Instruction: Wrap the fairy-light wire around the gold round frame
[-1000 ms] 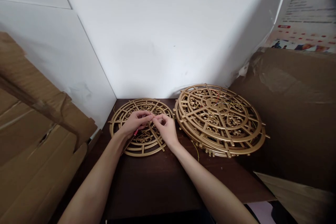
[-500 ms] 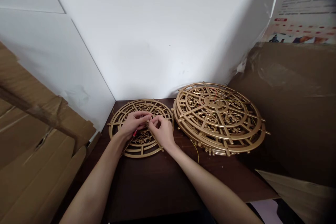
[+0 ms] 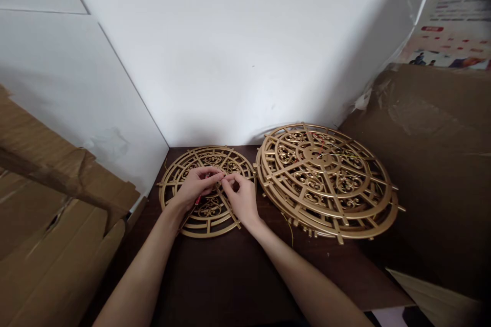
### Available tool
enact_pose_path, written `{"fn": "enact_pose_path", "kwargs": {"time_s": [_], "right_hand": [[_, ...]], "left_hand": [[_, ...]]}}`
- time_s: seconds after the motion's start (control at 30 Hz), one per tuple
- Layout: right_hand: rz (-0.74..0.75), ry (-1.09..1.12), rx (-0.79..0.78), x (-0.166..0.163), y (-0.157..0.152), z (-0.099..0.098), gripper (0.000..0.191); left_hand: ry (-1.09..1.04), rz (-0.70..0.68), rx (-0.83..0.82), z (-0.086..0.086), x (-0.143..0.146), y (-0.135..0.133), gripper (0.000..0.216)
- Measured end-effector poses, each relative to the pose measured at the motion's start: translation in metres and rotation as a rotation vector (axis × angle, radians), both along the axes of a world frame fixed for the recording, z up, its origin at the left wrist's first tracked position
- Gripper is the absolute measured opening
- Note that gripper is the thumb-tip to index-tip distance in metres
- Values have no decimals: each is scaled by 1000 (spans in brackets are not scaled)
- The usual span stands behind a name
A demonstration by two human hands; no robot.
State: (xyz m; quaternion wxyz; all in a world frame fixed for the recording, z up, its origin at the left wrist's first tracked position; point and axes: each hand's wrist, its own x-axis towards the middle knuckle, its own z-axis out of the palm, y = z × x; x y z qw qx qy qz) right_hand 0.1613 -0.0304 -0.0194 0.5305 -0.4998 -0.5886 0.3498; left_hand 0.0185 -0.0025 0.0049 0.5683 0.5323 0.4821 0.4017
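A round gold openwork panel (image 3: 209,233) with scroll patterns lies flat on the dark table. Above its centre, my left hand (image 3: 195,185) and my right hand (image 3: 242,199) meet fingertip to fingertip. Both are closed in a pinch, thumb against forefinger. Something tiny and dark sits between the fingertips, too small to name. A thin red piece (image 3: 198,200) pokes out beneath my left hand; whether that hand grips it I cannot tell. My hands hide the middle of the panel.
On the right, several similar gold panels (image 3: 318,179) are stacked and tilted, with red and yellow wires on top. A yellow wire (image 3: 291,232) hangs beside the stack. Cardboard (image 3: 57,225) stands at left, a large carton (image 3: 441,163) at right, and a white wall (image 3: 230,51) behind.
The fingertips have shifted slightly and now press closer together over the panel. My view has turned a little, so the stack appears farther right and lower.
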Motion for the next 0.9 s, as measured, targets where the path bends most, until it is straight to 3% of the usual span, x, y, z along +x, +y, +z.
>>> {"fn": "enact_pose_path", "kwargs": {"time_s": [0.6, 0.9], "right_hand": [[4, -13, -37, 0, 2, 4, 15], [27, -64, 27, 2, 2, 1, 14]], "left_hand": [[-21, 31, -23, -6, 1, 4, 30], [-18, 32, 41, -4, 4, 2, 32]]}}
